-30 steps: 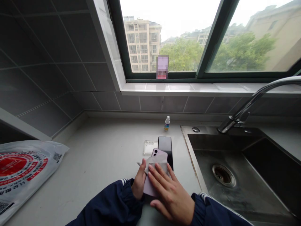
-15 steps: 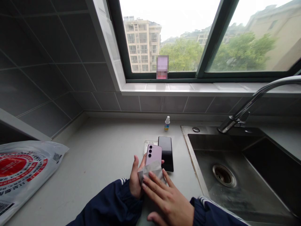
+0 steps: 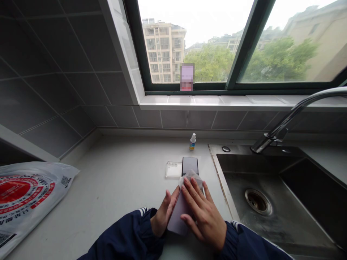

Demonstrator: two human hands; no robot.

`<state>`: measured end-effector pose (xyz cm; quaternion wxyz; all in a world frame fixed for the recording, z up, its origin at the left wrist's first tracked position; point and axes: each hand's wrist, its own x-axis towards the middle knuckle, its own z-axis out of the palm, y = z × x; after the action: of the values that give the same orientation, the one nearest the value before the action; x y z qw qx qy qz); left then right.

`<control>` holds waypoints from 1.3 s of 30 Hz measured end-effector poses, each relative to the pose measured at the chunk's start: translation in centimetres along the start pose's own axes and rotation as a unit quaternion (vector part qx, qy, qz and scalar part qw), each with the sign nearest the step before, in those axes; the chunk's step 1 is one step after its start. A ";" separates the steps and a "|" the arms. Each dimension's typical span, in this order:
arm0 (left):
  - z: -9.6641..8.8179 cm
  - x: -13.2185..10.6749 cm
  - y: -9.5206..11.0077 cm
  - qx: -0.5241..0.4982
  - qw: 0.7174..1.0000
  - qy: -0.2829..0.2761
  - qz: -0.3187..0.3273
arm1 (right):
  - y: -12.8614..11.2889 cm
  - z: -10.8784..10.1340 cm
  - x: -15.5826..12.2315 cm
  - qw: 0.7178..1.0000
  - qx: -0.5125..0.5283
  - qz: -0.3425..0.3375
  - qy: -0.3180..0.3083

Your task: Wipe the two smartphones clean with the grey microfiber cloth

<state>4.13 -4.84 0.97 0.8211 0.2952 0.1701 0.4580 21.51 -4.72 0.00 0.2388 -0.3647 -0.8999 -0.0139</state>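
- Left hand (image 3: pixel 165 213): arm angled in from lower left, fingers half curled, holding the edge of a lilac smartphone (image 3: pixel 177 218).
- Right hand (image 3: pixel 204 213): fingers spread, pressing a white wipe (image 3: pixel 191 178) onto that phone's far end.
- Phone: between both hands, just before a black smartphone (image 3: pixel 189 165) on the counter (image 3: pixel 108 187).

Soft daylight from the window (image 3: pixel 195 43), bowed wide-angle edges

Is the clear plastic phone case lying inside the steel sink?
No, the clear plastic phone case lies on the pale grey countertop, left of the black-screened smartphone.
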 end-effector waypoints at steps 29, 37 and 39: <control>0.0 0.3 2.4 -0.170 0.974 0.144 -0.034 | -2.2 -1.0 0.5 0.982 0.049 -0.162 -0.083; -0.6 0.4 2.9 -0.184 0.973 0.139 -0.011 | -1.7 -0.7 0.2 0.990 0.044 -0.127 -0.034; -0.5 0.6 2.9 -0.189 0.970 0.155 -0.005 | -1.2 -0.5 0.1 0.991 0.047 -0.129 0.001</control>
<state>2.27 -3.03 2.48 0.8279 0.0589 0.2073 0.5178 20.81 -5.62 0.66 0.2528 -0.2339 -0.9388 -0.0023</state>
